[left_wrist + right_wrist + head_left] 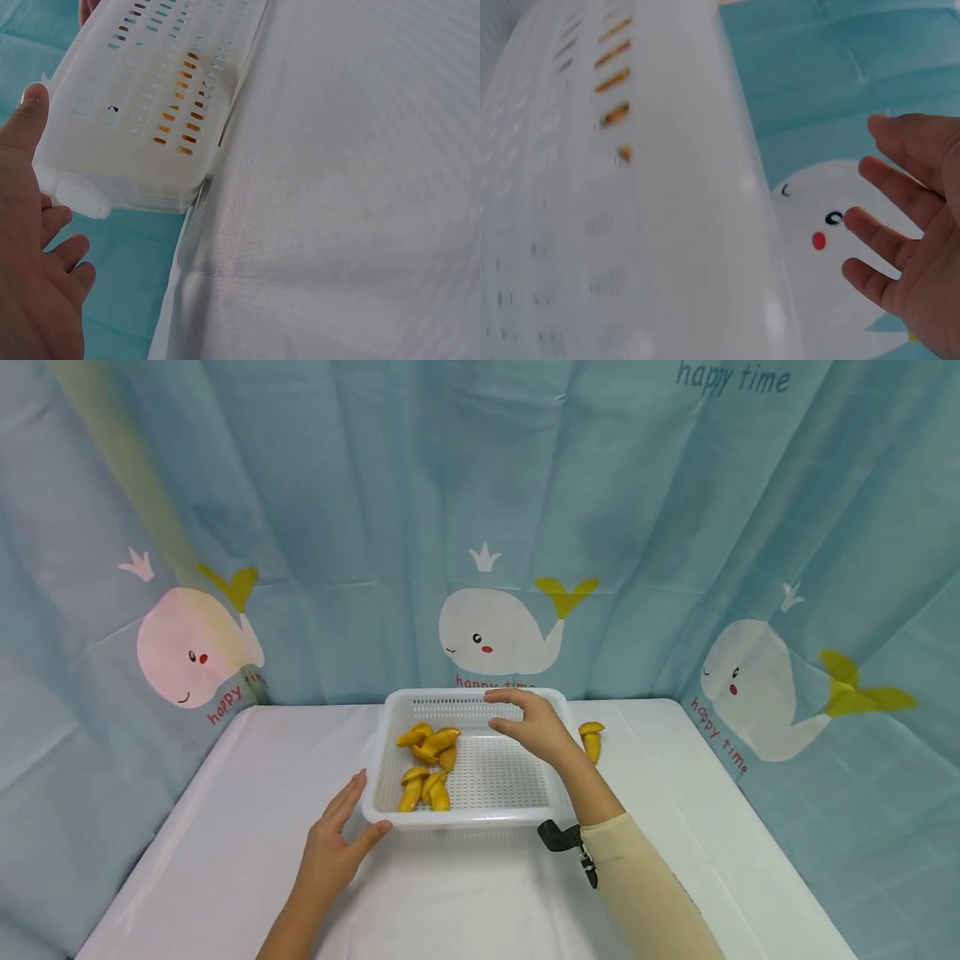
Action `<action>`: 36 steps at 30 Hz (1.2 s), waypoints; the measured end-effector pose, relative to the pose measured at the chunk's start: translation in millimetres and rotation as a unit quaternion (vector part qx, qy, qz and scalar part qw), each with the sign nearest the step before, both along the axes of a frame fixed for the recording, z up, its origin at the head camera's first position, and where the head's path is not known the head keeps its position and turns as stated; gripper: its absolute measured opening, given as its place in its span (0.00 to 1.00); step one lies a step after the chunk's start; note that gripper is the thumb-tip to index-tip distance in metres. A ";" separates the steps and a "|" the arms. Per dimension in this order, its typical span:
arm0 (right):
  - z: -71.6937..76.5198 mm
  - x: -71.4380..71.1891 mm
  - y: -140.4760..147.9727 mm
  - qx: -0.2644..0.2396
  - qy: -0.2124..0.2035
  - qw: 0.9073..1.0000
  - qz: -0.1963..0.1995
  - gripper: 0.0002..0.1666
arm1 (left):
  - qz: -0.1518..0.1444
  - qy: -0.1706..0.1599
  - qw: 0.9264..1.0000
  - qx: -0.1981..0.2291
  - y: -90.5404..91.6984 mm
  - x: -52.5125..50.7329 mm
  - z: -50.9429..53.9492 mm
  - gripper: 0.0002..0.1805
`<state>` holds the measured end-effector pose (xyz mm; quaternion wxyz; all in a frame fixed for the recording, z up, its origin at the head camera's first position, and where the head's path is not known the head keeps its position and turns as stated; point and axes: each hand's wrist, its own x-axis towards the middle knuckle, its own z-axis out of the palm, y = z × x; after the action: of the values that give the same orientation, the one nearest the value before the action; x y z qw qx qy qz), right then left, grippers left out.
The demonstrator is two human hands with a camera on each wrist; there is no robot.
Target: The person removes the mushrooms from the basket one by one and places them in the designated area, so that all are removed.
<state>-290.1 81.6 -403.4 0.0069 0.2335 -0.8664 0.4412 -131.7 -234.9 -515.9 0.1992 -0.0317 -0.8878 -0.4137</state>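
Note:
A white plastic basket (480,817) with slotted walls stands on the table, holding several yellow-brown mushrooms (439,742) in its left half. One more mushroom (592,743) lies on the table just right of the basket, partly hidden by the right forearm. My left hand (330,850) is at the basket's front left corner, thumb against the rim or very near it, fingers extended along the left side. Over the basket's right part hovers my right hand (538,727), fingers spread and holding nothing. The right wrist view shows that hand (922,225) apart from the basket wall (697,187).
A white cloth (255,827) covers the table. Light blue curtains (352,527) printed with whales rise behind the table and on both sides. A small black device (558,837) is strapped at the right wrist.

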 end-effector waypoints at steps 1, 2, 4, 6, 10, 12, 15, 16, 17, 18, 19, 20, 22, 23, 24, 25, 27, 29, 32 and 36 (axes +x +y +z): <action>-0.3 0.5 -3.7 -0.001 -0.001 1.000 0.002 0.23 | 0.000 0.000 1.000 -0.001 0.0 0.0 -0.3 0.50; -0.4 1.1 -7.4 0.000 -0.001 1.000 0.004 0.23 | 0.000 0.001 1.000 -0.001 -0.2 -0.1 -0.6 0.50; -0.5 2.6 -14.7 0.001 -0.001 1.000 0.007 0.23 | 0.000 0.003 1.000 -0.001 -0.5 -0.3 -1.2 0.50; -1.4 3.4 -21.9 0.005 -0.002 1.000 0.012 0.22 | 0.000 0.006 1.000 -0.001 -0.9 -0.3 -1.8 0.49; -3.9 4.1 -34.8 0.015 -0.003 0.999 0.034 0.23 | 0.000 0.009 1.000 0.001 -1.1 -0.1 -2.6 0.49; -5.3 4.0 -40.5 0.018 -0.006 0.999 0.042 0.23 | 0.000 0.006 1.000 0.001 -1.0 0.0 -2.9 0.49; -7.9 3.0 -48.4 0.019 -0.013 0.998 0.050 0.22 | -0.002 0.006 1.000 0.003 -0.7 -0.3 -3.3 0.49; -8.8 2.4 -50.8 0.020 -0.015 0.998 0.052 0.22 | -0.001 0.006 1.000 0.002 -0.6 -0.5 -3.3 0.49; -9.7 2.0 -53.1 0.020 -0.017 0.998 0.054 0.22 | -0.001 0.005 1.000 0.002 -0.5 -0.7 -3.4 0.49; -11.0 1.5 -55.2 0.022 -0.019 0.998 0.056 0.22 | -0.001 0.007 1.000 0.002 -0.6 -1.0 -3.4 0.49; -12.3 1.1 -57.1 0.022 -0.023 0.998 0.057 0.22 | -0.002 0.009 1.000 0.004 -0.8 -1.3 -3.5 0.49; -13.4 0.9 -58.9 0.022 -0.027 0.998 0.058 0.21 | -0.002 0.010 1.000 0.006 -0.9 -1.5 -3.4 0.49; -16.1 0.5 -62.0 0.025 -0.033 0.997 0.059 0.21 | -0.003 0.013 1.000 0.006 -1.3 -1.9 -3.4 0.49; -17.4 0.3 -63.5 0.027 -0.035 0.997 0.059 0.21 | -0.004 0.015 1.000 0.006 -1.5 -2.0 -3.3 0.49; -18.7 0.3 -64.8 0.028 -0.037 0.997 0.059 0.20 | -0.005 0.017 1.000 0.007 -1.7 -2.2 -3.2 0.49; -19.8 0.2 -66.1 0.029 -0.040 0.997 0.059 0.20 | -0.005 0.017 1.000 0.009 -1.7 -2.1 -2.8 0.49; -22.3 0.3 -68.4 0.033 -0.045 0.997 0.058 0.20 | -0.003 0.017 1.000 0.009 -1.7 -2.1 -2.3 0.49; -24.5 0.6 -70.4 0.035 -0.051 0.996 0.057 0.19 | 0.000 0.013 1.000 0.008 -1.5 -1.9 -1.7 0.49; -28.2 1.2 -72.6 0.033 -0.063 0.996 0.058 0.20 | 0.004 0.004 1.000 0.006 -1.2 -1.7 -1.4 0.50; -33.4 1.0 -74.2 0.032 -0.084 0.994 0.062 0.19 | 0.004 0.000 1.000 0.008 -1.0 -1.7 -1.8 0.50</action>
<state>-289.1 7.4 -436.9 -0.1004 0.2493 -0.8614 0.4310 -133.4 -235.9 -517.7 0.2006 -0.0267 -0.8848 -0.4198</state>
